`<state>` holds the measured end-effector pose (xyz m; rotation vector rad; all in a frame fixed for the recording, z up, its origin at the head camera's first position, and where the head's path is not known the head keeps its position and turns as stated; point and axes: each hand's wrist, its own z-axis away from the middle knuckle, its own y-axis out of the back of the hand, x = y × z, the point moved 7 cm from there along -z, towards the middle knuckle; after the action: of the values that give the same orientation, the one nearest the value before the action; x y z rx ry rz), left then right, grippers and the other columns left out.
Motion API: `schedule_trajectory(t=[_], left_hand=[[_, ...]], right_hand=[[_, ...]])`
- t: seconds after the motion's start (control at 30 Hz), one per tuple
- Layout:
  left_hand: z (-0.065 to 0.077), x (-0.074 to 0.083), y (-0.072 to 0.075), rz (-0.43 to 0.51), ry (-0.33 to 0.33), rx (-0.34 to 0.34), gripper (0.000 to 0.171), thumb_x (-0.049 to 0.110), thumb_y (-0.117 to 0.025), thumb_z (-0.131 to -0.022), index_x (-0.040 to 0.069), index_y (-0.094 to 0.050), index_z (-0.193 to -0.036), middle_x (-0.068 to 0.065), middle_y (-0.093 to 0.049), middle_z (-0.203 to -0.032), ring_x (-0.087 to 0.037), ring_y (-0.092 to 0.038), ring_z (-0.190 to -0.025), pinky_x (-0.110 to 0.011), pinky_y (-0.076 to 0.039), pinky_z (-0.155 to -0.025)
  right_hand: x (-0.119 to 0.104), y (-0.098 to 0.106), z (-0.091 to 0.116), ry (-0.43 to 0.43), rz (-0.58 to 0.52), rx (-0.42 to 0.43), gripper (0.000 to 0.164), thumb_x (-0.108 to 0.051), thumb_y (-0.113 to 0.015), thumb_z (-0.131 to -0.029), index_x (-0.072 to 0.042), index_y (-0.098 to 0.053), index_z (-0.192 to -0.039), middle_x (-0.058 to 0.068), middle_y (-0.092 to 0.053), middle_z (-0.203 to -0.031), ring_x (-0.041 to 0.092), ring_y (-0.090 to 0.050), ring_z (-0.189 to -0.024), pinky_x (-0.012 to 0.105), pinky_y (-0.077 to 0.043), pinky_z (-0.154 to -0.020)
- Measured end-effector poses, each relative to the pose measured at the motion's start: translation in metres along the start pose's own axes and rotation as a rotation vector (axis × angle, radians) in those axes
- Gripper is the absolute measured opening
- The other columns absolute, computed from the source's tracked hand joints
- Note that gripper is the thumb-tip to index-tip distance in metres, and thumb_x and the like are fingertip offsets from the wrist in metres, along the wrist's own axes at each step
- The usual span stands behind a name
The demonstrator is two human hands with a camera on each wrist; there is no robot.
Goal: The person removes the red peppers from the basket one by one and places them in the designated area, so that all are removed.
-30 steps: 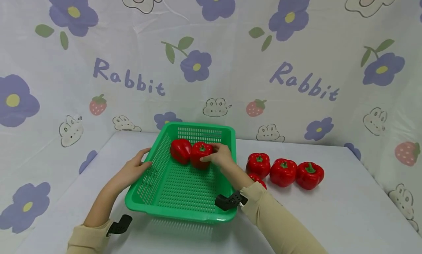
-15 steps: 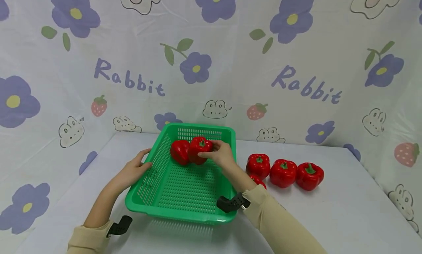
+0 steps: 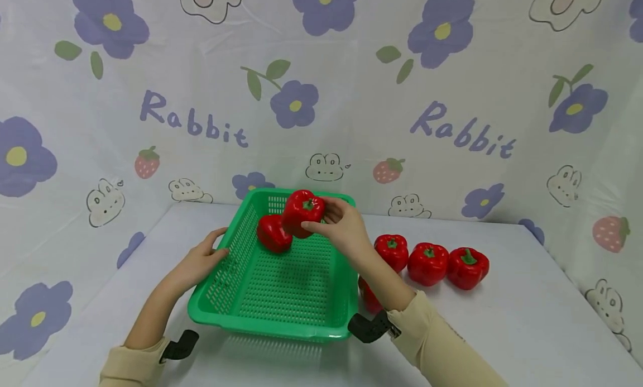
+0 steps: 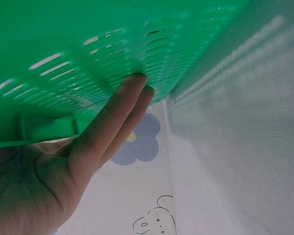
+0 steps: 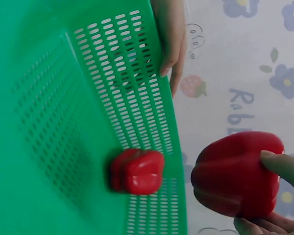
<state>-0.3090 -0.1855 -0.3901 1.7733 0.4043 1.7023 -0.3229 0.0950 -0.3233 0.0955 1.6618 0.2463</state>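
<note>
My right hand (image 3: 346,228) holds a red bell pepper (image 3: 300,213) with a green stem, thumb on its near side and fingers round its right. The right wrist view shows this bell pepper (image 5: 237,176) raised past the rim of the green plastic basket (image 3: 271,331). Inside the basket, a second red bell pepper (image 3: 273,234) lies on its side at the back left. My left hand (image 3: 201,261) grips the basket's left rim, thumb over the edge. Its fingers (image 4: 110,122) lie along the slotted outer wall in the left wrist view.
To the right of the basket on the white table (image 3: 522,320) stand several red bell peppers (image 3: 428,264). One pepper (image 3: 370,297) is partly hidden by the right forearm and the basket wall. A cloth backdrop (image 3: 351,113) with flowers and rabbits hangs behind the table.
My right hand has lifted the bell pepper up off the basket floor, away from the other pepper. The left hand has stayed on the rim, and the basket has not moved.
</note>
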Motion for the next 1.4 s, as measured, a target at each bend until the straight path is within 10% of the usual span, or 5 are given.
schedule_trajectory(t=[1.4], left_hand=[[0.013, -0.007, 0.003, 0.0, -0.034, -0.034, 0.063, 0.023, -0.042, -0.104, 0.003, -0.011, -0.155, -0.035, -0.06, -0.118, -0.019, -0.068, -0.074, -0.03, -0.055, -0.064]], right_hand=[[0.032, 0.123, 0.132, -0.045, 0.174, 0.292, 0.078, -0.025, -0.075, -0.087, -0.013, -0.033, -0.152, 0.01, -0.041, -0.153, 0.028, -0.041, -0.142, 0.023, -0.041, -0.1]])
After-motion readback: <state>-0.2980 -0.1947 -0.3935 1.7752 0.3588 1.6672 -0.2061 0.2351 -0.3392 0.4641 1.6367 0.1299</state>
